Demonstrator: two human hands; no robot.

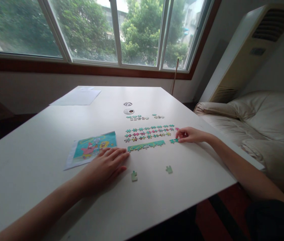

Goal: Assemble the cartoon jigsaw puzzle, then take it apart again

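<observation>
My left hand (110,162) lies flat on the table, fingers stretched out. Its fingertips reach the left end of a joined strip of green puzzle pieces (147,146) and cover a corner of the cartoon picture sheet (89,150). At the strip's right, my right hand (188,134) is curled, its fingertips pinching a small green puzzle piece (176,140) beside a similar one. Rows of loose puzzle pieces (148,128) lie just beyond the strip. Closer to me are two pale green pieces, one on the left (134,176) and one on the right (169,169).
Farther back on the white table (192,187) are more loose pieces (139,118), two round discs, one nearer (126,111) and one farther (128,104), and a white paper (77,97). A cream sofa (222,117) stands at the right, beyond the table edge.
</observation>
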